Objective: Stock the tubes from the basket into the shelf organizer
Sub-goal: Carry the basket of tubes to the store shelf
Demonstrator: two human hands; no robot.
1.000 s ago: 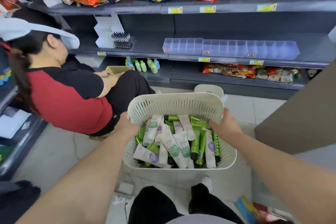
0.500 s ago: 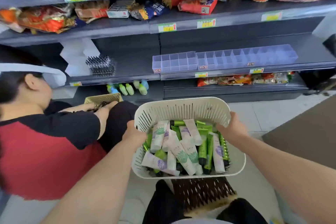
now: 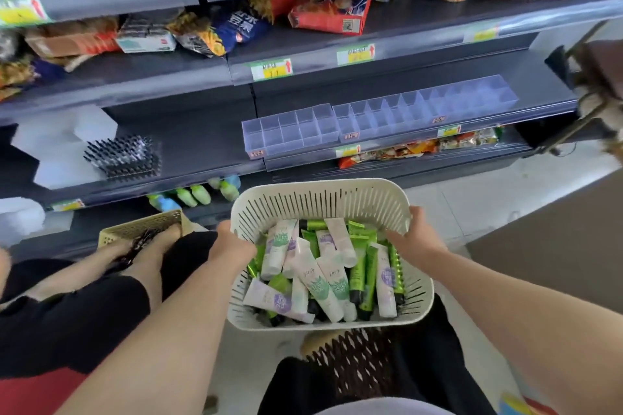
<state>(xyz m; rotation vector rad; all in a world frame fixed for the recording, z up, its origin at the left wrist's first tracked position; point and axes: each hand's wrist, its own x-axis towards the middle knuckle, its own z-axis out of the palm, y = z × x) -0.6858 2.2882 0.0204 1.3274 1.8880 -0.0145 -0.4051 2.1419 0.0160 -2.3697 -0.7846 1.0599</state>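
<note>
Head view: left hand (image 3: 232,248) and right hand (image 3: 413,239) both closed on the side rims of the white slotted basket (image 3: 323,202), held in the air below the shelf. Tubes (image 3: 323,276) lie piled inside, white and green, long axes mostly running near-to-far, caps mixed both ways. Probably light, squeezable, slick plastic; best pinched mid-body. Clear shelf organizer (image 3: 377,118) sits empty on the shelf above, compartments open upward.
</note>
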